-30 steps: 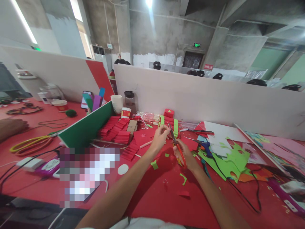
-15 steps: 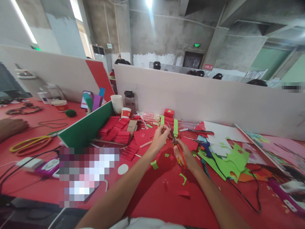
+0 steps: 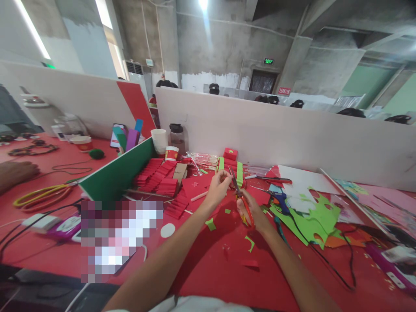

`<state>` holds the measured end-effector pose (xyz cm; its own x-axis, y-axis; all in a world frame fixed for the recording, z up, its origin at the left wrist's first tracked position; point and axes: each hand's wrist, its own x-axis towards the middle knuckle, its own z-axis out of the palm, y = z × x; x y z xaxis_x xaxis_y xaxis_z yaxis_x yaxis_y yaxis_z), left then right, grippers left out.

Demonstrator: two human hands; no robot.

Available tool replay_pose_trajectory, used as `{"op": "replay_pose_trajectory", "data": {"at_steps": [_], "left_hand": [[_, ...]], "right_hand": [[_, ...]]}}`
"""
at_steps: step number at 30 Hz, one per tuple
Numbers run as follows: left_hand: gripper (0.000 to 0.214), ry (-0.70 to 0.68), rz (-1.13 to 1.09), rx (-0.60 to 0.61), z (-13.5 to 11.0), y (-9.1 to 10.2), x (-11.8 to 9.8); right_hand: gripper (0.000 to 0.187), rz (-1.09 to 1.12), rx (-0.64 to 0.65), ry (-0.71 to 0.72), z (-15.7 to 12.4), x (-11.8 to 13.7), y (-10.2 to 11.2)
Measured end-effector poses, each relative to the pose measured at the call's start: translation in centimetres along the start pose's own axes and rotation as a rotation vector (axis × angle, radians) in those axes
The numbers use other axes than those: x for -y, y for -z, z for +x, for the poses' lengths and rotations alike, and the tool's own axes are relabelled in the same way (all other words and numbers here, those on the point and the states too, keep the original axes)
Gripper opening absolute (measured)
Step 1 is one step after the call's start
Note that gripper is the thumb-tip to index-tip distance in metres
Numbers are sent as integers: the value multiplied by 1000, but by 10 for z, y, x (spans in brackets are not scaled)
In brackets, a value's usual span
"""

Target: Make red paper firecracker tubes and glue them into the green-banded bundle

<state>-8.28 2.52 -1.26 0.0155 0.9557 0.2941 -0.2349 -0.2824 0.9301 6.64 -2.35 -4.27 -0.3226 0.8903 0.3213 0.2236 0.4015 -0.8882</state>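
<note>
Head view — scissors (image 3: 239, 196) point away — tips leaning left.

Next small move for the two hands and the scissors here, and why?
Probably one short snip. The right hand grips the red-handled metal scissors, blades pointing up beside the pinched fingertips of the left hand. What they pinch is too small to make out. Green paper offcuts lie on the red table below, which suggests trimming.
</note>
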Motion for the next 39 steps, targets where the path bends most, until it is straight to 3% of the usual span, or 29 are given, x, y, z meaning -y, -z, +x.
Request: {"op": "replay_pose_trajectory", "data": {"at_steps": [25, 39], "left_hand": [[15, -22, 3, -12, -1, 0, 0], [14, -24, 8, -3, -3, 0, -3]], "right_hand": [[47, 33, -3, -67, 3, -7, -1], [41, 50, -11, -57, 0, -5, -2]]}}
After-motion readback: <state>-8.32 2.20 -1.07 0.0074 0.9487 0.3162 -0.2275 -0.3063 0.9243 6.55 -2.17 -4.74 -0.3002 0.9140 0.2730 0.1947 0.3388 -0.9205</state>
